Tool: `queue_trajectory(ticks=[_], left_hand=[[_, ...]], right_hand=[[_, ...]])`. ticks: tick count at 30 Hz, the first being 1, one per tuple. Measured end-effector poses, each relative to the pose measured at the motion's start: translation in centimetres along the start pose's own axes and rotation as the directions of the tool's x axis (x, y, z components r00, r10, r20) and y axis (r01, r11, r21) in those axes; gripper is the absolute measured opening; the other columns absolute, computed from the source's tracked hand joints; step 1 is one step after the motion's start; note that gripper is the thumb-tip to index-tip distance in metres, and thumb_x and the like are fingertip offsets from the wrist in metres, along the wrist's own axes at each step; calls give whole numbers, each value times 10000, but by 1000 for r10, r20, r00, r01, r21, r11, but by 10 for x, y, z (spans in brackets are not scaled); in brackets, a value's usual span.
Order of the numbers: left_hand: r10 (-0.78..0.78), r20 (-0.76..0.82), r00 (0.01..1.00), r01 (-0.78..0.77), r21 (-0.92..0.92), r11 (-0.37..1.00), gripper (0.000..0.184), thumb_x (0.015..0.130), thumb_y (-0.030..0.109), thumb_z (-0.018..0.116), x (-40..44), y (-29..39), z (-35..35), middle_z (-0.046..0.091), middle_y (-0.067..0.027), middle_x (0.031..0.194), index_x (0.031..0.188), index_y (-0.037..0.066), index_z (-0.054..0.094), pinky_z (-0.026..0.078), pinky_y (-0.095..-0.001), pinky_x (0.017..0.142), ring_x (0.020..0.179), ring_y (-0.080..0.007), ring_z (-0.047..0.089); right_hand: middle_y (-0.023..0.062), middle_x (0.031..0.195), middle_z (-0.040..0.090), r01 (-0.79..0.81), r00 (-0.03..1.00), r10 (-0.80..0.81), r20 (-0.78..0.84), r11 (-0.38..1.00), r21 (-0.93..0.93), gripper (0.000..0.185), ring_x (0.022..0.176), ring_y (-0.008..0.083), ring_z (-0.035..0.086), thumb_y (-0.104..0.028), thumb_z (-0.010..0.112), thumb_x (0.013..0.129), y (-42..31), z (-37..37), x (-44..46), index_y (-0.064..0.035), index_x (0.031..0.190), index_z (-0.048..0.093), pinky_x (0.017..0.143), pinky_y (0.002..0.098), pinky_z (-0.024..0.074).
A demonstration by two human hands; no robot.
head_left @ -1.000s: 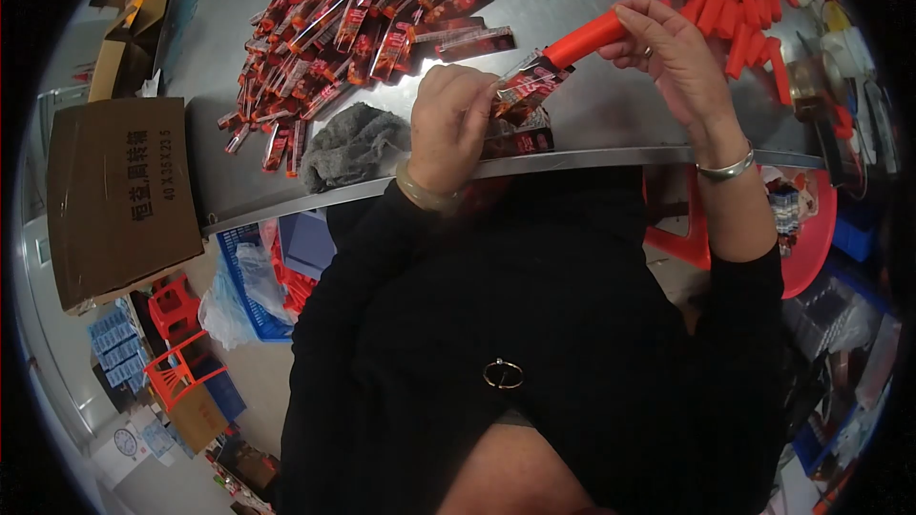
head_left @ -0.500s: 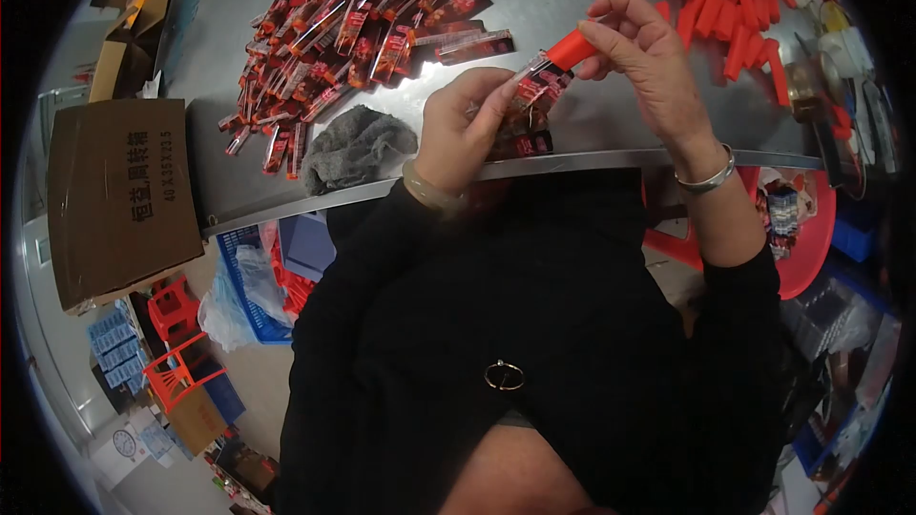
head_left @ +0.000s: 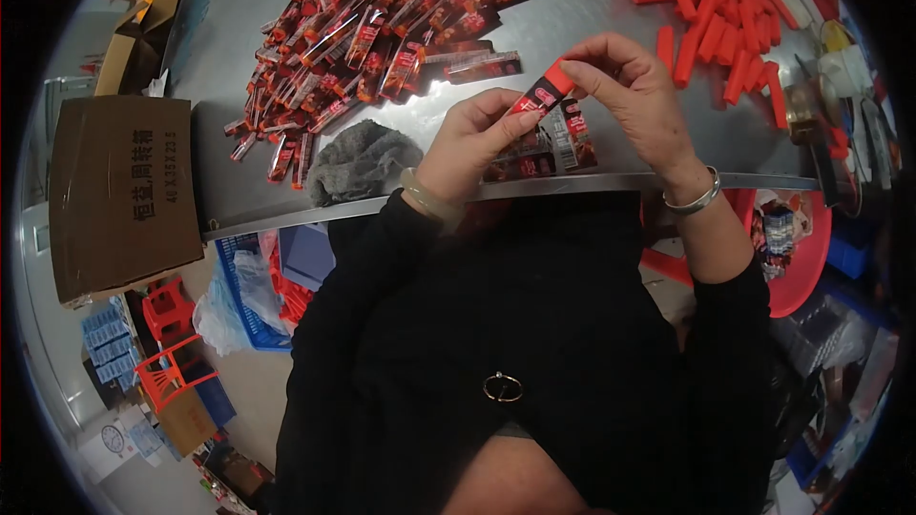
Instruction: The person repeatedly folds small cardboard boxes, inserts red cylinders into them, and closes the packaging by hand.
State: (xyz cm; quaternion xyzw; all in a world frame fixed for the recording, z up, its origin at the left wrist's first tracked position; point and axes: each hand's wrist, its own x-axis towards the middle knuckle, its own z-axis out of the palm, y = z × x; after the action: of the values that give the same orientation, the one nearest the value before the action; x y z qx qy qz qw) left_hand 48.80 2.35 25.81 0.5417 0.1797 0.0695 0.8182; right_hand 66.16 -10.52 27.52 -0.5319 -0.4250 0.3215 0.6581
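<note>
My left hand (head_left: 466, 141) is closed around a small printed black-and-red packet (head_left: 537, 101), held tilted above the table's near edge. From its upper end sticks out a short length of a bright red stick (head_left: 557, 79), pinched between the thumb and fingers of my right hand (head_left: 637, 95). The rest of the stick is hidden in the packet. Beneath my hands lie several more printed packets (head_left: 578, 137). A crumpled grey cloth (head_left: 364, 162) rests just left of my left hand.
A heap of printed packets (head_left: 358, 48) covers the left of the metal table (head_left: 224, 172). Loose red sticks (head_left: 711, 24) are piled at the back right. A brown cardboard box (head_left: 124, 195) stands at the left edge, and a pink basin (head_left: 811, 257) sits below on the right.
The red stick has gone deeper into the packet, with only a short end showing. My right hand has moved down and closer to my left hand.
</note>
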Motion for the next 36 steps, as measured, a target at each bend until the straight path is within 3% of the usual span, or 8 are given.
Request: queue_trajectory(ticks=[7, 11, 15, 17, 18, 20, 23, 36], left_hand=[[-4, -32, 999, 0, -121, 993, 216, 919, 110, 635, -3, 0, 9, 669, -28, 1018, 1120, 33, 622, 499, -258, 862, 896, -91, 619], [-18, -19, 1000, 16, -105, 994, 232, 946, 191, 606, -6, 4, 11, 660, -19, 953, 1125, 44, 622, 505, -243, 739, 821, -86, 612], [-58, -21, 998, 57, -39, 998, 264, 969, 260, 567, -10, 6, 14, 637, -5, 882, 1131, 58, 622, 480, -232, 644, 757, -84, 595], [-57, -30, 998, 55, -77, 996, 258, 969, 253, 568, -9, 2, 10, 633, -4, 882, 1131, 58, 620, 479, -234, 644, 758, -85, 593], [-62, -37, 997, 57, -117, 991, 252, 969, 246, 569, -9, 5, 12, 629, -4, 882, 1130, 58, 618, 478, -235, 644, 759, -87, 591], [-55, -65, 996, 41, -194, 980, 247, 969, 244, 568, -11, 9, 24, 625, -5, 893, 1123, 58, 618, 477, -236, 649, 768, -89, 588], [-51, -77, 996, 28, -268, 963, 248, 970, 255, 568, -14, 8, 30, 619, -10, 915, 1114, 59, 615, 479, -239, 682, 796, -91, 583], [-82, 5, 997, 77, -416, 906, 261, 975, 280, 561, -16, 3, 30, 612, -28, 857, 1094, 49, 591, 482, -221, 695, 784, -88, 578]], right_hand=[[0, 805, 656, 54, 990, -78, -115, 979, -194, 119, 752, 60, 583, -121, 691, 879, -2, 19, -9, -21, 939, 669, 694, 211, 468], [15, 788, 662, 114, 982, -152, -113, 950, -290, 116, 748, 79, 602, -122, 680, 886, -3, 21, -11, -14, 927, 666, 690, 213, 470], [55, 856, 663, 57, 992, -88, -90, 952, -301, 193, 819, 130, 621, -165, 719, 852, -11, 19, -15, -16, 957, 655, 727, 248, 483], [103, 1068, 622, 199, 977, -209, 45, 807, -557, 460, 1006, 216, 590, -224, 795, 760, -18, 22, -21, -42, 1130, 591, 866, 338, 457], [103, 1068, 622, 202, 976, -211, 47, 807, -555, 460, 1006, 216, 590, -224, 795, 760, -19, 25, -25, -42, 1130, 591, 866, 338, 457], [135, 1260, 514, 274, 960, -235, 152, 673, -687, 795, 1175, 296, 493, -258, 848, 653, -18, 31, -31, -61, 1308, 441, 1005, 418, 352], [142, 1323, 465, 310, 941, -304, 151, 588, -748, 948, 1219, 311, 461, -243, 855, 613, -7, 36, -35, -52, 1379, 329, 1057, 438, 282], [156, 1361, 457, 332, 930, -338, 147, 594, -733, 878, 1247, 329, 450, -185, 825, 603, -4, 40, -35, -52, 1339, 363, 1075, 439, 276]])
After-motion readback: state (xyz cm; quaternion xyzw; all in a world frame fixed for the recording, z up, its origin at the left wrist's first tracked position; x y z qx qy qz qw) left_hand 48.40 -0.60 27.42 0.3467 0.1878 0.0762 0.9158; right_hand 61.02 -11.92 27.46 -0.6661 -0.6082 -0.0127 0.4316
